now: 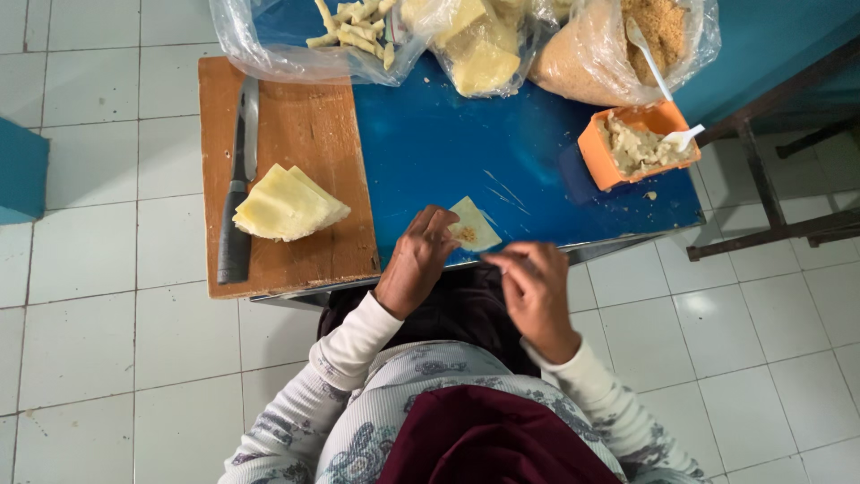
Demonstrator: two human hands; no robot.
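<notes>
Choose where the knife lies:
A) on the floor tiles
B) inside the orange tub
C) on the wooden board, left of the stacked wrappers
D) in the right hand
C: the knife lies along the board, just left of the wrappers; the tub holds only filling and a white spoon.

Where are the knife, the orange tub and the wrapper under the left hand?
knife (236, 246): head view, on its black handle.
orange tub (593, 154): head view, on its left wall.
wrapper (475, 222): head view, on its bare middle.

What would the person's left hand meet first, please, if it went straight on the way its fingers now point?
Most likely the pastry sheet, which the left hand already touches at its near edge; beyond it lies bare blue table, though depth is unclear.
</notes>
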